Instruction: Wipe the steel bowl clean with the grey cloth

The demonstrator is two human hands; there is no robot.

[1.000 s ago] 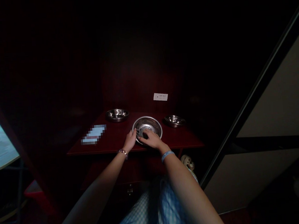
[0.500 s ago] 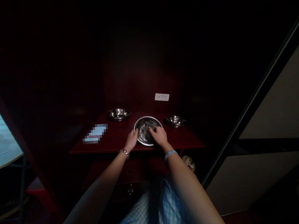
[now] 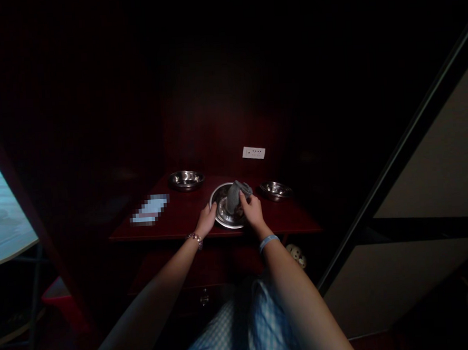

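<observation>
A shiny metal bowl is tilted a little toward me at the front of the dark red desk. My left hand grips its left rim, thumb on the inside edge. In my right hand is a bunched grey cloth, pinched between thumb and fingers over the right part of the bowl. Part of the cloth hangs down into the bowl, and my right hand hides the bowl's right rim.
Another metal bowl stands at the back left of the desk, and a smaller-looking metal bowl at the right. A pixelated pale rectangle lies at the left. A white socket is on the back wall. Below sits a drawer knob.
My right hand has lifted the grey cloth up from the inside of the bowl, so more of it shows. My left hand keeps its hold on the rim.
</observation>
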